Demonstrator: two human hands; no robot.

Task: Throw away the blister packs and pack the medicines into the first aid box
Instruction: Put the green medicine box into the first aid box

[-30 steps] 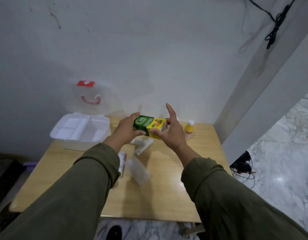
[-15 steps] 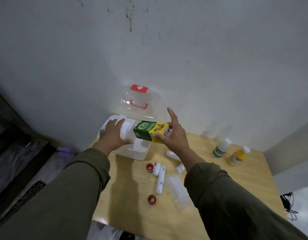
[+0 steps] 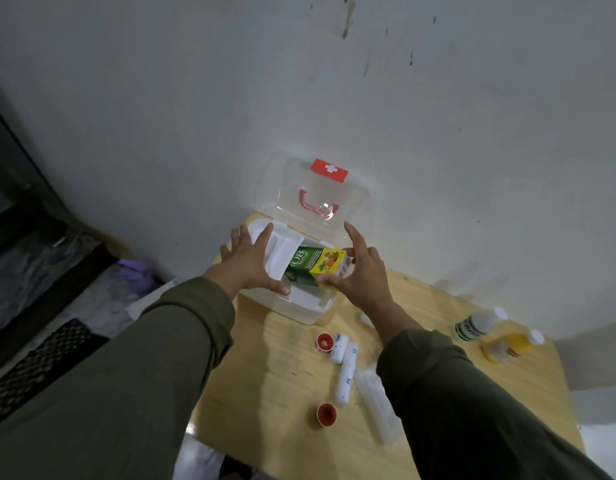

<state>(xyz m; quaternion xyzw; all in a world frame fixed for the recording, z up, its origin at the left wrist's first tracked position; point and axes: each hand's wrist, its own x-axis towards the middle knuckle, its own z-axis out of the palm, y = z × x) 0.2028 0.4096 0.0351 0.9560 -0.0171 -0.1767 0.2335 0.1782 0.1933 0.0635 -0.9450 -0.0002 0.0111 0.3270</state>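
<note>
A white first aid box (image 3: 301, 311) stands open at the table's far left corner, its clear lid (image 3: 313, 195) with a red cross leaning on the wall. My right hand (image 3: 360, 271) pinches a green and yellow medicine carton (image 3: 315, 265) over the box's white inner tray, index finger raised. My left hand (image 3: 251, 261) lies spread on the tray's left part, thumb on the box's near rim. On the table lie white tubes (image 3: 346, 370), two red caps (image 3: 325, 412), a clear blister pack (image 3: 377, 405), a white bottle (image 3: 476, 325) and a yellow bottle (image 3: 510, 346).
The wooden table (image 3: 282, 382) stands against a grey wall. Left of it the floor drops away, with a black mesh item (image 3: 36, 368) and a purple object (image 3: 135, 271). White material (image 3: 195, 459) shows under the table's near edge.
The view swung left and down. My right hand carried the carton from above the table's middle to over the open box. My left hand let go of the carton and settled on the tray.
</note>
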